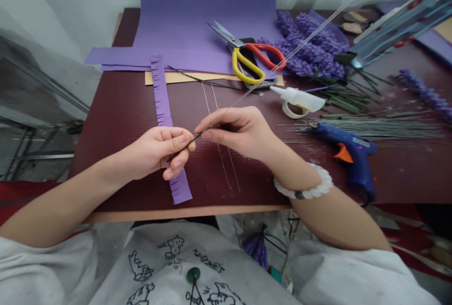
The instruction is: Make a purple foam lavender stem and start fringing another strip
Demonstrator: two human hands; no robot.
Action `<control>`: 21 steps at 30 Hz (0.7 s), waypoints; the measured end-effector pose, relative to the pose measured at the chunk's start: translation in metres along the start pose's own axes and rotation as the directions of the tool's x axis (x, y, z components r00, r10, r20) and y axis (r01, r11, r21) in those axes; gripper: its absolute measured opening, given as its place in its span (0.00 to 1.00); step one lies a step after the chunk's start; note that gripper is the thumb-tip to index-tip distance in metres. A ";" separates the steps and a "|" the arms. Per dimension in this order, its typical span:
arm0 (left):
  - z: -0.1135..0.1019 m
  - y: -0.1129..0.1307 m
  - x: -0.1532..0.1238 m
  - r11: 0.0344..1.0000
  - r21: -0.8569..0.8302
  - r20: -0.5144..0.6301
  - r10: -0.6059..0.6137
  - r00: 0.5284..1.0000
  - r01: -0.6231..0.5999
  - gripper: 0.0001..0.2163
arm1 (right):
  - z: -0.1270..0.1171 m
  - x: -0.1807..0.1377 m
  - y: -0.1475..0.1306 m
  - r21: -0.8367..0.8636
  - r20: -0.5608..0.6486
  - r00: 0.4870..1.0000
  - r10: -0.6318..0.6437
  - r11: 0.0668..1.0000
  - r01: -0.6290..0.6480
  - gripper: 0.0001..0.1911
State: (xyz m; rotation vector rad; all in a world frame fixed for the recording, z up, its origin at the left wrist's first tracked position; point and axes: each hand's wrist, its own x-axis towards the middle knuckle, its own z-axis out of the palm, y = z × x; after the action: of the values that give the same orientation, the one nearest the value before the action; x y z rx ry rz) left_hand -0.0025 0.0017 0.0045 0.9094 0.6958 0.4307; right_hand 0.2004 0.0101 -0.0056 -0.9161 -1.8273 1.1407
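My left hand (164, 150) and my right hand (240, 131) meet over the dark red table (116, 121). Both pinch a thin wire (293, 51) that runs up and to the right; its near end, wrapped in dark green, lies between my fingertips. My left hand's fingers are curled, with the green-wrapped end coming out of them. My right hand pinches the wire just beyond it. A fringed purple paper strip (161, 98) lies on the table under my left hand. Two bare wires (215, 107) lie under my right hand.
Yellow- and red-handled scissors (249, 58) lie on a large purple sheet (197, 18). A white glue bottle (300, 98), a tape roll, a blue glue gun (349, 152), a bundle of wires (381, 128) and purple paper flowers (310, 44) lie at the right.
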 end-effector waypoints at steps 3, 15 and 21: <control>-0.002 -0.001 0.001 0.987 -0.143 0.067 -0.059 0.996 0.068 0.09 | 0.003 0.000 0.000 0.032 -0.009 1.000 0.010 0.999 -0.010 0.09; 0.005 -0.003 0.003 0.903 0.384 -0.228 0.295 0.928 -0.193 0.10 | 0.010 0.002 0.005 0.050 -0.024 0.998 0.053 0.997 -0.052 0.07; 0.002 -0.006 0.004 0.970 0.183 -0.043 0.172 0.984 -0.161 0.11 | 0.002 0.004 0.004 0.081 0.078 0.997 0.024 0.996 -0.031 0.10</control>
State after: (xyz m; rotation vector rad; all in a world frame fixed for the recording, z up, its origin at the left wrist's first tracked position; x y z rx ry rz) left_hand 0.0016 -0.0004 -0.0013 1.1338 0.7224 0.5525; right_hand 0.1978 0.0138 -0.0089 -0.8632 -1.8195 1.2747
